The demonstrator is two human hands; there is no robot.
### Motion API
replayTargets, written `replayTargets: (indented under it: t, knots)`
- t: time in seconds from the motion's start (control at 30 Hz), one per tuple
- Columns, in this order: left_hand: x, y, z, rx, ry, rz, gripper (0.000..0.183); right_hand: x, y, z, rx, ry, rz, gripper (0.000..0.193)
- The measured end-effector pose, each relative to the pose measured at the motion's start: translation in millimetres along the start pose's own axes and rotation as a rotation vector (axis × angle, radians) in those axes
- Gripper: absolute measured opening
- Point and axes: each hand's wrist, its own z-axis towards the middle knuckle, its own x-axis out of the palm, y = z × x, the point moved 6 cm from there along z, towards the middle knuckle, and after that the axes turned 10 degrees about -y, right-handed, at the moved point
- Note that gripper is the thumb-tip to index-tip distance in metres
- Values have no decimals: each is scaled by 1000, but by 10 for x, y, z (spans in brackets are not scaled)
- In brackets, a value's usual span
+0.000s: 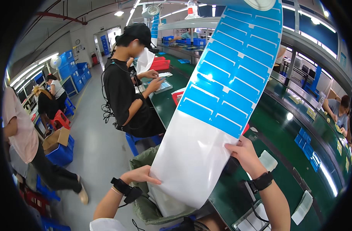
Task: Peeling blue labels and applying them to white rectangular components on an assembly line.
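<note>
A long strip of blue film pieces on white backing [197, 154] runs from the top of the view down between my hands. Its upper stretch carries blue pieces in two columns; the lower stretch is bare white and slightly wrinkled. My left hand [139, 175] pinches the strip's left edge, thumb in front and fingers mostly hidden behind. On the right edge, just below the lowest blue pieces, my right hand [245, 154] pinches it the same way. The bottom end drops into a green cloth-lined bin [139, 210]. Dark bands sit on both my wrists.
A green conveyor table [276, 134] stretches along the right, with blue trays [304, 142] and a white-lined tray [252, 219] on it. A person in black [124, 84] works just ahead on the left. Another person [28, 134] stands at far left near blue crates [64, 152].
</note>
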Motion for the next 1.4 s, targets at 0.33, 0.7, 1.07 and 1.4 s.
replayTargets:
  t: [0.33,0.7,1.07,1.4]
  knots:
    - [-299,-1549,608,443,-196,-353,37,-113,134,-276,-34,115,-49,50]
    - [177,-2389,244,681,-247,-222,39,582,1608,-1164,-1430,-790,-1056,60]
    - [253,-2266,290,608,-224,-189,33,278,1483,-727,-935,-230,-605,21]
    - [-224,-1513,649,402,-432,-258,13,-1395,1564,-1257,-809,-510,-185,24]
